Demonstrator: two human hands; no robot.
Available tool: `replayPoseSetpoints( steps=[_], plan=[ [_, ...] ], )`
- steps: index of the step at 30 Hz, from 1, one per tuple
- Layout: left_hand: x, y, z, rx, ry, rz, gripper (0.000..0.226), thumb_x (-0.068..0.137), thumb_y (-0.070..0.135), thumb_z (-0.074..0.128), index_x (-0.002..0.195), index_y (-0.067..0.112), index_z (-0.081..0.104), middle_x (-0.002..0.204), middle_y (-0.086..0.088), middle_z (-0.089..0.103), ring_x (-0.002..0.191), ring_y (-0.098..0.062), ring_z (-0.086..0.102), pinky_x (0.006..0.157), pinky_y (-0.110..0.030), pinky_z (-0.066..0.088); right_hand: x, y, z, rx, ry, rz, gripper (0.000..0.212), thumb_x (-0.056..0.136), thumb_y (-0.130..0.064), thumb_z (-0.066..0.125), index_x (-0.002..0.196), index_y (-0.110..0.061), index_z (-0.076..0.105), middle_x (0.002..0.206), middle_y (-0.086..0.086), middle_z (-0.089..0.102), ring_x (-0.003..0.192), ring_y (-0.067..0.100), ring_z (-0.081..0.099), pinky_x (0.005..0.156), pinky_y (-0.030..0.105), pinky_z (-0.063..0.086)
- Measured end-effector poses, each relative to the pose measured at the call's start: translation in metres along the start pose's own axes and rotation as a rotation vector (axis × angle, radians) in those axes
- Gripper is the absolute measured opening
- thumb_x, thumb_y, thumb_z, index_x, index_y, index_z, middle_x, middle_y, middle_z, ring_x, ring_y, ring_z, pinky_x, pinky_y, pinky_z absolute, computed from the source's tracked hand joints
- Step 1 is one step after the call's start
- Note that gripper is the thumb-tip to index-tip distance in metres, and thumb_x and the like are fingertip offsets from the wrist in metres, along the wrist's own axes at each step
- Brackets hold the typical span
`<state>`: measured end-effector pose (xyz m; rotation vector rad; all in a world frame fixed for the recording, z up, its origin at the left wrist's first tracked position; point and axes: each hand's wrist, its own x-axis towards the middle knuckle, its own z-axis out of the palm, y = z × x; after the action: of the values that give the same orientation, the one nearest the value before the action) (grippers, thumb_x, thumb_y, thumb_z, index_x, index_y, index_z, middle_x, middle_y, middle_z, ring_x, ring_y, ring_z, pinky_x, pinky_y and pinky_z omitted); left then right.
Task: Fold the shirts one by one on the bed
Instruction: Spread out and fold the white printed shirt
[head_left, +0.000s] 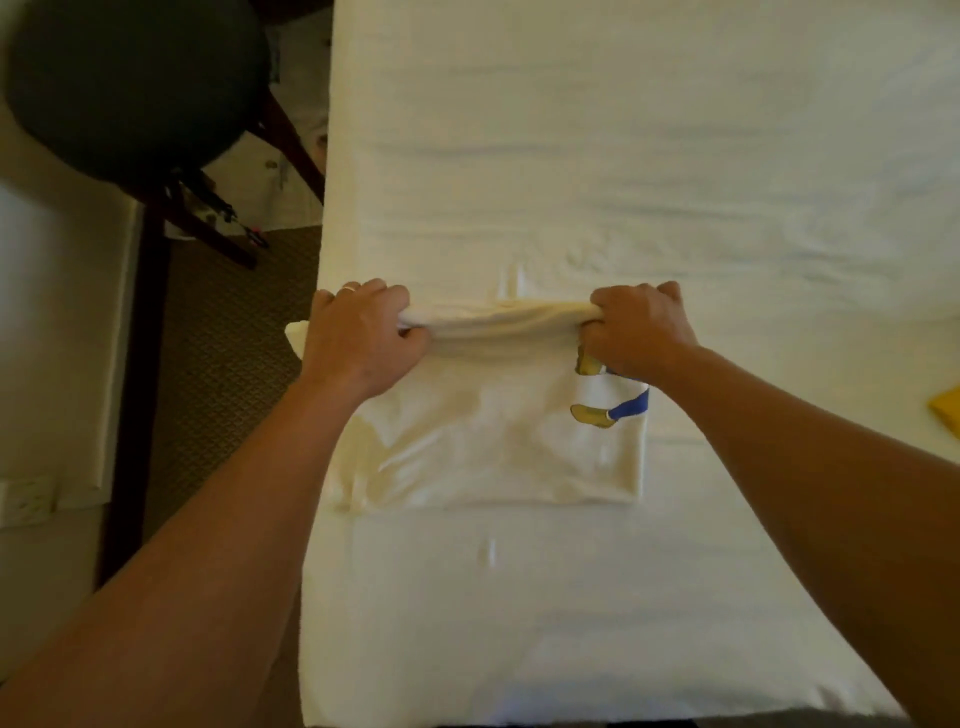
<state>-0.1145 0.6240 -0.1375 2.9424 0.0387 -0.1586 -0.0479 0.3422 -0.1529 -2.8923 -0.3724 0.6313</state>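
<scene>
2 bare forearms reach in from the bottom edge with no sleeve, watch or bracelet showing on either, and the left hand (363, 338) wears 1 thin pale ring (349, 287) on a finger, while the right hand (641, 330) wears nothing.

From my remote feed: a cream shirt (483, 447) of soft, matt cloth, its printed blue-and-yellow patch (613, 410) looking flatter and smoother than the weave. The bed (623, 156) wears a white, matt cotton-like sheet, lightly creased. At left, a chair's (156, 218) dark wooden legs show a dull sheen above rough, patterned brown carpet (228, 332).
</scene>
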Motion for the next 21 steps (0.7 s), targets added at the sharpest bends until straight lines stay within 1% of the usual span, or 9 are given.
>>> replayPoseSetpoints(
  steps=[1,3,6,9,12,14,16,18,21],
  plan=[
    [-0.001,0.005,-0.016,-0.011,0.064,0.01,0.026,0.081,0.045,0.047,0.072,0.021,0.042,0.074,0.004,0.041,0.08,-0.033,0.053,0.073,-0.04,0.026,-0.002,0.001,-0.018,0.048,0.068,0.002,0.012,0.084,-0.021,0.049,0.073,-0.018,0.05,0.067,0.001,0.053,0.069,0.027,0.052,0.081,0.037,0.028],
    [-0.004,0.017,-0.044,-0.002,0.191,0.024,0.027,0.08,0.046,0.045,0.072,0.02,0.041,0.073,0.003,0.041,0.075,-0.031,0.051,0.07,-0.039,0.027,-0.008,0.002,-0.047,0.113,0.26,-0.046,0.013,0.081,-0.024,0.047,0.076,-0.013,0.051,0.063,0.001,0.048,0.063,0.03,0.044,0.072,0.036,0.03],
    [-0.018,0.034,-0.071,0.031,0.335,-0.001,0.03,0.083,0.046,0.049,0.077,0.016,0.048,0.076,-0.003,0.048,0.073,-0.029,0.05,0.072,-0.042,0.037,-0.02,0.008,-0.074,0.174,0.551,-0.245,0.013,0.074,-0.024,0.043,0.074,-0.012,0.048,0.063,0.002,0.046,0.055,0.031,0.037,0.065,0.035,0.025],
    [-0.043,0.048,-0.063,0.09,0.335,-0.056,0.026,0.082,0.035,0.065,0.087,0.012,0.055,0.086,-0.008,0.055,0.079,-0.032,0.053,0.077,-0.046,0.039,-0.035,0.024,-0.066,0.144,0.626,-0.361,0.014,0.075,-0.025,0.042,0.075,-0.012,0.047,0.066,0.003,0.046,0.055,0.026,0.035,0.063,0.035,0.026],
    [-0.081,0.063,-0.025,0.136,0.23,-0.075,0.021,0.077,0.021,0.074,0.087,0.014,0.057,0.087,-0.008,0.056,0.08,-0.034,0.056,0.074,-0.043,0.032,-0.059,0.046,-0.026,0.059,0.549,-0.381,0.018,0.077,-0.026,0.046,0.08,-0.01,0.052,0.074,0.009,0.054,0.059,0.03,0.045,0.061,0.034,0.028],
    [-0.113,0.073,0.01,0.196,0.153,-0.04,0.021,0.074,0.014,0.075,0.084,0.017,0.057,0.082,-0.006,0.053,0.074,-0.032,0.055,0.07,-0.04,0.027,-0.082,0.063,0.012,0.006,0.442,-0.379,0.013,0.076,-0.018,0.057,0.086,-0.01,0.054,0.082,0.013,0.057,0.067,0.036,0.056,0.059,0.037,0.037],
    [-0.145,0.08,0.047,0.261,0.051,0.009,0.023,0.072,0.006,0.075,0.081,0.017,0.058,0.078,-0.005,0.053,0.07,-0.031,0.054,0.068,-0.039,0.026,-0.107,0.078,0.051,-0.021,0.311,-0.358,0.022,0.073,-0.006,0.067,0.09,-0.01,0.053,0.088,0.014,0.056,0.071,0.038,0.057,0.058,0.04,0.044],
    [-0.175,0.084,0.079,0.288,-0.057,0.061,0.026,0.067,0.001,0.076,0.08,0.016,0.06,0.075,-0.006,0.054,0.069,-0.032,0.055,0.066,-0.039,0.032,-0.133,0.091,0.086,-0.056,0.168,-0.349,0.034,0.068,0.001,0.073,0.091,-0.011,0.052,0.09,0.014,0.055,0.071,0.037,0.056,0.055,0.041,0.048],
    [-0.207,0.087,0.108,0.294,-0.25,0.101,0.031,0.061,-0.001,0.079,0.082,0.014,0.063,0.075,-0.009,0.056,0.067,-0.034,0.059,0.058,-0.038,0.043,-0.167,0.1,0.119,-0.153,-0.045,-0.368,0.039,0.065,-0.003,0.082,0.093,-0.013,0.058,0.091,0.011,0.056,0.074,0.033,0.059,0.058,0.041,0.052]
  ],
)
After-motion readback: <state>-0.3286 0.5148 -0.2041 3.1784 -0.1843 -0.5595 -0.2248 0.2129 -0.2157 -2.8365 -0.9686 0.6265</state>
